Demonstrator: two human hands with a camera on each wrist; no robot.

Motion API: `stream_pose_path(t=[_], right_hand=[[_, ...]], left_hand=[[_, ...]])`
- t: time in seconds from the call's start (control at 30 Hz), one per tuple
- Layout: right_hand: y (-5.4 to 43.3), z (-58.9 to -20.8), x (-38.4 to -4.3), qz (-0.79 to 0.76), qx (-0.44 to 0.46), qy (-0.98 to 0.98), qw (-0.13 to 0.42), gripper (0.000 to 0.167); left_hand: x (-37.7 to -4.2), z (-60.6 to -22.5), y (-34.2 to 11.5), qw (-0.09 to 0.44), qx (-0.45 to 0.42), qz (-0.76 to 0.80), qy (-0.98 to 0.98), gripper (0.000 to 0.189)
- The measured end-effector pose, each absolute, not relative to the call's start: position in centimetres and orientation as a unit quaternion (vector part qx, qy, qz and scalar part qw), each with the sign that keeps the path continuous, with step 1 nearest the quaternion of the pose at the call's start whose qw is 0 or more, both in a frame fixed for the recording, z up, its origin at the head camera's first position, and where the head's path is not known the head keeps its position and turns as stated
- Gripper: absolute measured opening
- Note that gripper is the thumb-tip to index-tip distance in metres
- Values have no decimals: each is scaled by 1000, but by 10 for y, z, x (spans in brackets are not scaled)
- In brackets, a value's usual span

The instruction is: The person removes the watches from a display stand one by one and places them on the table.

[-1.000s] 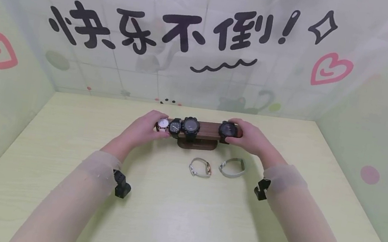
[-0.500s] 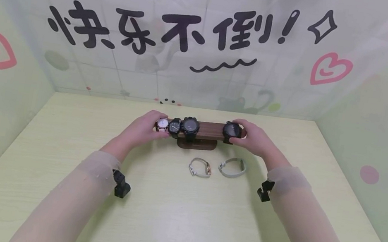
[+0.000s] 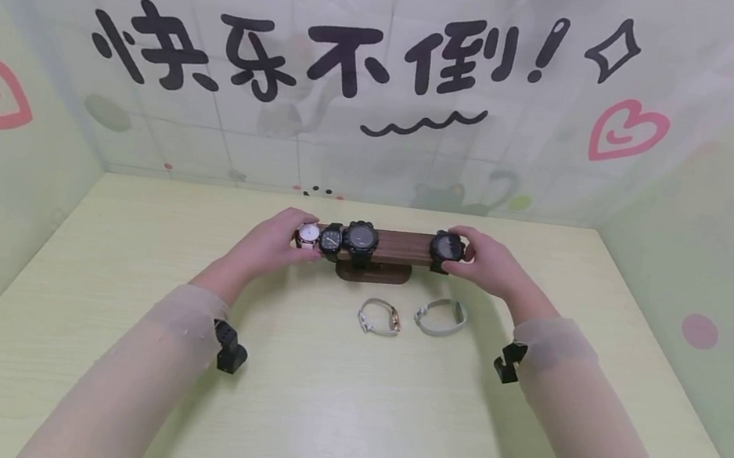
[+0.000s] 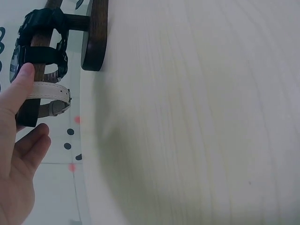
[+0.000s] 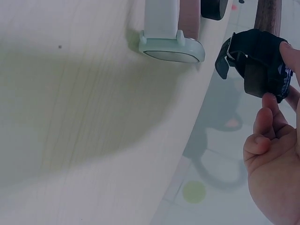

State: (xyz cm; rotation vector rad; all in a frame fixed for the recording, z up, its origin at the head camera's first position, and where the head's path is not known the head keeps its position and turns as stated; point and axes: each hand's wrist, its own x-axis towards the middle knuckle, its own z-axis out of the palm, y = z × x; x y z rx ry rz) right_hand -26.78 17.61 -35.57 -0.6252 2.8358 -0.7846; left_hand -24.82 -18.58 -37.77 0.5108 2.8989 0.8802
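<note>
- Head view: brown wood-grain bar (image 3: 404,249) on rounded base (image 3: 375,273); four watches on it, counted.
- Along bar's left part, packed close: round white-dial watch (image 3: 309,234), squarish black watch (image 3: 331,239), chunky round black watch (image 3: 362,237). Near bar's right end: dark-faced black watch (image 3: 447,247).
- Holding bar's left end with left hand (image 3: 274,239), narrow grip at the white-dial watch, partly covering it.
- Gripping dark-faced black watch with right hand (image 3: 493,265), thumb and fingers astride it.
- On pale wood-grain table (image 3: 340,407), in front: two looped watches, rose-gold one (image 3: 394,320), mint one (image 3: 439,333), apart.
- Behind: pale printed backdrop (image 3: 417,177), black lettering.
- Left wrist view: thumb by bar's squared end, fingers opposite; looped white strap (image 4: 51,92), punched holes.
- Right wrist view: thumb on dark-faced black watch, curved strap at bar's blocky end; mint one on table, clear of fingers.
</note>
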Motion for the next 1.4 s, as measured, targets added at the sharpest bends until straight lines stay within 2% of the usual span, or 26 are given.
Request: stream_pose_path(t=[0.47, 0.83, 1.4], right_hand=[[176, -355, -268, -251, -204, 944, 66, 63], [171, -360, -274, -251, -211, 942, 67, 72], [176, -357, -270, -231, -196, 952, 50, 67]], left_hand=[[-249, -377, -186, 36, 173, 286, 942, 66], [-249, -377, -186, 32, 174, 288, 941, 64], [-249, -374, -184, 33, 176, 278, 944, 63]])
